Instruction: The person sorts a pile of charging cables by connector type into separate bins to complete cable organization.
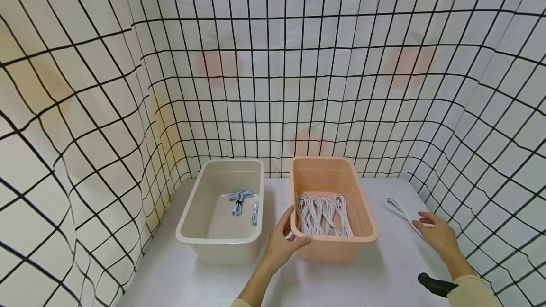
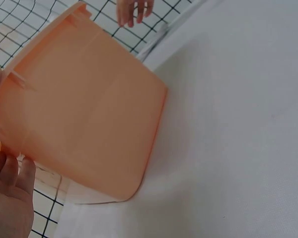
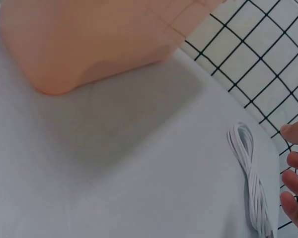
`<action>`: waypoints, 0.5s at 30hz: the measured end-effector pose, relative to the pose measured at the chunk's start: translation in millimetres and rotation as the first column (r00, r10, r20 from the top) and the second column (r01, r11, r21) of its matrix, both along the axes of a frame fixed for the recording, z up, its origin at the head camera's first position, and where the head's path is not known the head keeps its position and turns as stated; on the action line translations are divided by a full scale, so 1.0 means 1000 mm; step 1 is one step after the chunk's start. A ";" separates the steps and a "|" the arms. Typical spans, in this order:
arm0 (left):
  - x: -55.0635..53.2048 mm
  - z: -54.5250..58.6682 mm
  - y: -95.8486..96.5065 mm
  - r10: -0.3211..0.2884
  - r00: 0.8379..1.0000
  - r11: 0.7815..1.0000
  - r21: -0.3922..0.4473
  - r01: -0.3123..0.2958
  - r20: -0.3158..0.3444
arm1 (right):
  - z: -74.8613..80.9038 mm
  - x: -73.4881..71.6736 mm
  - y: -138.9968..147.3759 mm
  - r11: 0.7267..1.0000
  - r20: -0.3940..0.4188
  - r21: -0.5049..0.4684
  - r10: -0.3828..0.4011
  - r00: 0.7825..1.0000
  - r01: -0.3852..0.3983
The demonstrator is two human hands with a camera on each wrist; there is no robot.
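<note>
My left hand [image 1: 279,243] grips the near left corner of an orange plastic bin [image 1: 334,251], thumb over the front rim and fingers at its side. Several bundled white cables [image 1: 316,214] lie side by side inside the bin. To the right of it, a looped white cable [image 1: 396,208] lies on the table. My right hand [image 1: 438,235] hovers beside that cable's near end, overlapping it in the head view. In the right wrist view its loosely bent fingers [image 3: 294,182] show a gap from the cable [image 3: 249,166], with nothing held.
A cream bin [image 1: 217,240] stands left of the orange one, holding a tied blue cable bundle [image 1: 239,201] and a smaller blue bundle [image 1: 255,213]. Black grid netting [image 1: 284,76] rises behind and along both sides of the white table [image 1: 341,283].
</note>
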State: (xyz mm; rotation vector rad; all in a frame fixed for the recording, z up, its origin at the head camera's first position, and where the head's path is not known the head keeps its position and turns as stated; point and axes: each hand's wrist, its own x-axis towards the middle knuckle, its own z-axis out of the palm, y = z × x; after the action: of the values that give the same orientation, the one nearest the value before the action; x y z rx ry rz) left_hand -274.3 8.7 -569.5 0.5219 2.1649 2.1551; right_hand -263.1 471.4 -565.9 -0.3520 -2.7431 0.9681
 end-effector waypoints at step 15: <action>-0.004 -0.003 -0.001 -0.008 1.000 1.000 -0.001 0.008 0.011 | -0.038 -0.012 0.041 0.975 0.149 0.198 0.069 0.986 -0.098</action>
State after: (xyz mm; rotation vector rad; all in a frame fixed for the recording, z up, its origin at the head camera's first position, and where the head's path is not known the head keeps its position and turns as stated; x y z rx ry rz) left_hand -278.6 7.5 -573.0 0.5159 2.1544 2.1476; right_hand -274.8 512.6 -603.9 -0.2807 -2.9745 0.6932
